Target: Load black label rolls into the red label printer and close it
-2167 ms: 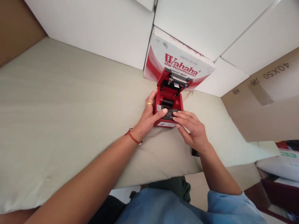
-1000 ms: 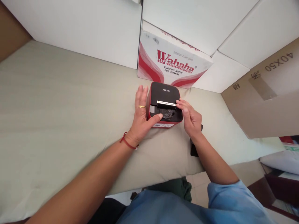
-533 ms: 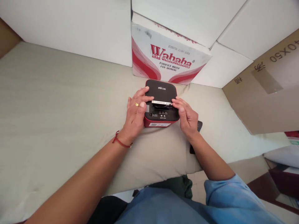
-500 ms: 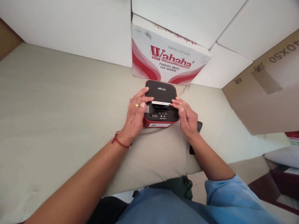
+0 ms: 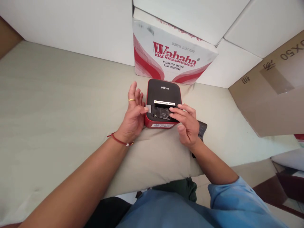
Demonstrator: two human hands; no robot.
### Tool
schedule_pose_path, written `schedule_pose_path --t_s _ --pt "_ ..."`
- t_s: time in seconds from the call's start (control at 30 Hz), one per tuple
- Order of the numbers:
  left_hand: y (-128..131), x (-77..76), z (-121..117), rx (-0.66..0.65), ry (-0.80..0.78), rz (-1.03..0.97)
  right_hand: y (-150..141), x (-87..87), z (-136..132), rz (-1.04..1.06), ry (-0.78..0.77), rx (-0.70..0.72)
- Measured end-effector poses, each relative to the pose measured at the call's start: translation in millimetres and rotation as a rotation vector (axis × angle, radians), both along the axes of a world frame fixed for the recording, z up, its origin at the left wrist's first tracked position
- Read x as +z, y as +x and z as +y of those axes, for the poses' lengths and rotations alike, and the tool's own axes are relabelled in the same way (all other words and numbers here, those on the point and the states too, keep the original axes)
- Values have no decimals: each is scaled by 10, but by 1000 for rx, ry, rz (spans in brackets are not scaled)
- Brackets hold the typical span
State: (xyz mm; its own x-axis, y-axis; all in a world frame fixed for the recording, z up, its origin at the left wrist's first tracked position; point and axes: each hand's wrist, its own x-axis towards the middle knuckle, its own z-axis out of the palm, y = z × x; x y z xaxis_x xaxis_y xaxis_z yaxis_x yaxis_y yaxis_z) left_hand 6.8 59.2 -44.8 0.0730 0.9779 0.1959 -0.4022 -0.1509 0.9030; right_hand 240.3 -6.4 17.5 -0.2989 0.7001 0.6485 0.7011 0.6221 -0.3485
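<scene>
A compact printer (image 5: 164, 91) with a black top and red sides stands on the cloth-covered surface, its lid down. A dark glossy strip (image 5: 162, 113) lies over its front panel, just below the white label at the slot. My left hand (image 5: 134, 115) is at the printer's left side, fingers raised and apart. Its thumb rests on the grey tab (image 5: 148, 108) at the printer's edge. My right hand (image 5: 188, 123) is over the front right corner, fingers stretched out. Its fingertips touch the right end of the strip and the printer's top.
Behind the printer stands a white and red water carton (image 5: 174, 52), close to its back edge. A brown cardboard box (image 5: 266, 95) is at the right. A black object (image 5: 202, 129) lies partly hidden under my right forearm. The cloth (image 5: 71, 110) spreads to the left.
The printer's raised lid came down. My left hand drew back from the lid to the grey tab. The dark strip, standing nearly edge-on half a second ago, now lies over the panel under my right fingers.
</scene>
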Motion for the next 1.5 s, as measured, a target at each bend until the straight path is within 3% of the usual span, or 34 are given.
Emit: schedule_pose_path --t_s 0.17,0.4,0.5,0.63,0.7,0.77,0.87,0.93,1.03,1.3,1.5 --pt "-6 -79 27 14 -39 12 -9 -28 -9 -29 115 -74" --pt "80 -30 30 31 -71 -4 -20 104 43 68 171 144" --pt "128 -26 18 31 -92 -51 -19 309 77 145 -8 142" --pt "152 12 -8 -12 -112 -131 -29 728 291 313 -454 -59" --pt "151 50 -17 -33 -135 -181 -59 894 476 158 -652 -74" --pt "147 85 -21 -52 -154 -207 -125 977 669 -164 -704 -53" --pt "142 116 -20 -62 -160 -219 -279 955 908 -590 -529 -125" --pt "143 130 -21 -56 -166 -230 -384 893 1014 -745 -435 -174" --pt "149 162 -28 -46 -199 -245 -497 807 1109 -880 -440 -191" --pt "165 225 -38 -30 -233 -236 -495 771 1074 -786 -470 -290" --pt "147 186 -21 -33 -185 -206 -377 900 799 -516 -516 -250"
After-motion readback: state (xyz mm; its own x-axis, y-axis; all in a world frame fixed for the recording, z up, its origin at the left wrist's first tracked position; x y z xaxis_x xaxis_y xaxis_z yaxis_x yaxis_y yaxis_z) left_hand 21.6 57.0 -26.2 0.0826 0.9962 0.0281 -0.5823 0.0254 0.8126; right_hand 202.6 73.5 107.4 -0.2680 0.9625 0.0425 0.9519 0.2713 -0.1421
